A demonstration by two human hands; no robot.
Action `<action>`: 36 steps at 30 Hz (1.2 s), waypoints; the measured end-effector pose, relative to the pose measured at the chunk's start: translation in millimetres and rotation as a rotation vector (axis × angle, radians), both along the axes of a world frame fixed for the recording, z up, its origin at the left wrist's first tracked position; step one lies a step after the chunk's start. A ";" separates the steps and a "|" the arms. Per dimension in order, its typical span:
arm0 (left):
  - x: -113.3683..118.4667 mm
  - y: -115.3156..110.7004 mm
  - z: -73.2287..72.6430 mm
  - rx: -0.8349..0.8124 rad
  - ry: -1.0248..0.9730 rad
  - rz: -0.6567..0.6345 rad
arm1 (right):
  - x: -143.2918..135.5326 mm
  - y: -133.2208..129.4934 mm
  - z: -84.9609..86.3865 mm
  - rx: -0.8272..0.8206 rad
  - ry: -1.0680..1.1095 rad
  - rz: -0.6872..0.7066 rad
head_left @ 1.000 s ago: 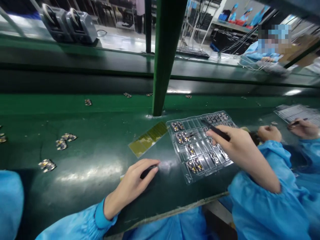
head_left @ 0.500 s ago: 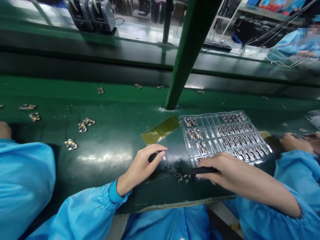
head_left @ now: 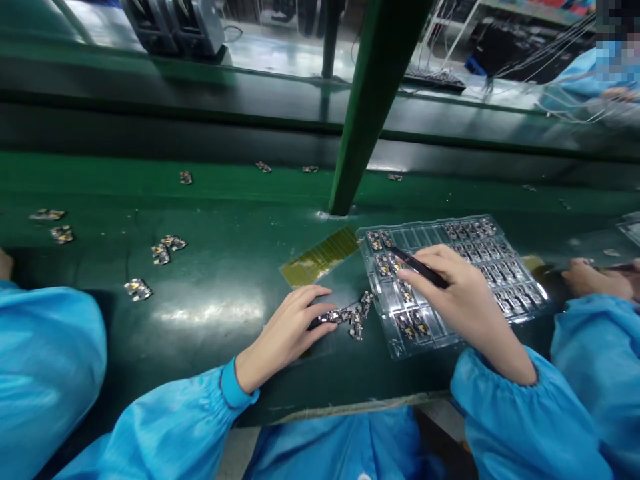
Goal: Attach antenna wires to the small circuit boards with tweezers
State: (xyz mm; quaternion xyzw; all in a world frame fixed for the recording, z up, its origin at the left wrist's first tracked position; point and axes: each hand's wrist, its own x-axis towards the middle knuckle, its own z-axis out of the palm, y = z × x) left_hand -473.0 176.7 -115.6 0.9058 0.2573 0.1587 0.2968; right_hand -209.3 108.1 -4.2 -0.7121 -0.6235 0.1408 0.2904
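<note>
The right hand (head_left: 457,290) grasps one pair of black tweezers (head_left: 423,269) over one clear tray (head_left: 417,237) — two circuit boards (head_left: 421,324) fill its near-left corner. The left hand (head_left: 287,321) curls at one board cluster (head_left: 356,317), grip unclear.

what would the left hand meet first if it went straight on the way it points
Likely the small circuit boards ahead of the left hand, then the clear tray; depth is unclear.
</note>
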 end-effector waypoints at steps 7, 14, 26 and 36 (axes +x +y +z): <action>2.0 -1.1 3.9 -0.095 -0.052 0.028 | -38.8 -42.4 -11.4 0.130 0.251 -0.132; 8.4 -3.0 -2.4 0.043 -0.018 0.035 | -85.0 -71.0 -52.7 0.065 0.582 -0.241; 10.5 -0.6 2.2 -0.024 -0.106 0.003 | -131.4 -69.0 -88.6 -0.081 0.968 -0.276; 5.2 9.9 3.9 -0.190 -0.300 0.145 | -132.5 -62.8 -96.2 -0.104 0.794 -0.168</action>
